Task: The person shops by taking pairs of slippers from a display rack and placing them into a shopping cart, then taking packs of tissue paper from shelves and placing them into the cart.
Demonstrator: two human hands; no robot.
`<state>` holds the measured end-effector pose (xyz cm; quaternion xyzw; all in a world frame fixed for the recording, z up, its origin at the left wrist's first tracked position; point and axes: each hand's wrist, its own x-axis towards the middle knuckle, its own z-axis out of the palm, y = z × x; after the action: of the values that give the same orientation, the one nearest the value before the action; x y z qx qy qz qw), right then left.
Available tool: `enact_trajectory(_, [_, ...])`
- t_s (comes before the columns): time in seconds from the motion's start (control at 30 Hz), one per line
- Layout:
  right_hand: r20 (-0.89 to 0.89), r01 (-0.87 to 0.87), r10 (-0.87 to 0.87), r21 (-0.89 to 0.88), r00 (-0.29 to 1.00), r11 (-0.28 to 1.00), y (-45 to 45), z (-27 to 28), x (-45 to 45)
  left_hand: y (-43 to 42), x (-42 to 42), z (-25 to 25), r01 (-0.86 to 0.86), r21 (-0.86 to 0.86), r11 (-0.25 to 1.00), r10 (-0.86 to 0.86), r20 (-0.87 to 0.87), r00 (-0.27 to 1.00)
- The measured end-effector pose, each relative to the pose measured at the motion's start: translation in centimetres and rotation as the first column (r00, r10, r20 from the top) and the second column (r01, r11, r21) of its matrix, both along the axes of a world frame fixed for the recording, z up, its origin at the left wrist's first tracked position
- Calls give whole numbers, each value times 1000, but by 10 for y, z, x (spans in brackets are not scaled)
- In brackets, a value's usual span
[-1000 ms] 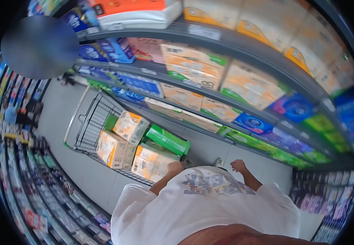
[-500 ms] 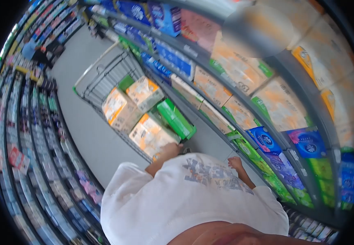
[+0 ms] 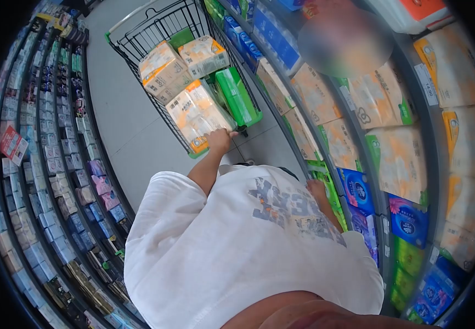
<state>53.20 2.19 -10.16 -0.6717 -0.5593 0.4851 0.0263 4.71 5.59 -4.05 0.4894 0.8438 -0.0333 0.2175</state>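
Note:
My left hand [image 3: 220,140] is at the near end of the shopping cart [image 3: 191,152], its fingers closed over the rim beside a large pack of tissues [image 3: 193,112]. Two more orange-and-cream tissue packs, one on the left [image 3: 162,67] and one on the right [image 3: 204,55], sit farther back in the cart. A bright green panel [image 3: 236,97] lines the cart's right side. Low beside the shelf on the right, my right hand [image 3: 317,189] hangs with nothing visible in it, its fingers loosely apart and partly hidden.
To the right, shelves hold stacked tissue packs [image 3: 402,162] and blue packs [image 3: 409,220]. A long shelf of small packaged goods [image 3: 70,148] curves along the left, with a red-and-white sign [image 3: 13,145]. Grey floor [image 3: 133,118] runs between them.
The cart and its packs now appear higher in view, and the right-hand shelves look closer. My left hand stays at the cart's end; my right hand appears higher, nearer the shelf.

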Motion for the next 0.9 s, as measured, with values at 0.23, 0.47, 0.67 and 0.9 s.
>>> enact_trajectory(0.23, [-71,218,-233,-177,970,960,49,18,-51,14,-33,-3,-254,76,964,258,-59,964])
enact_trajectory(0.47, [-7,-403,404,53,915,914,89,-34,-67,4,-79,-24,-154,326,933,153,27,988])
enact_trajectory(0.67, [57,-589,587,127,808,798,164,-54,-107,41,-132,-23,-97,254,962,102,-6,995])
enact_trajectory(0.9, [52,-469,466,73,883,880,258,-48,-202,86,-208,-27,-158,248,956,128,134,983])
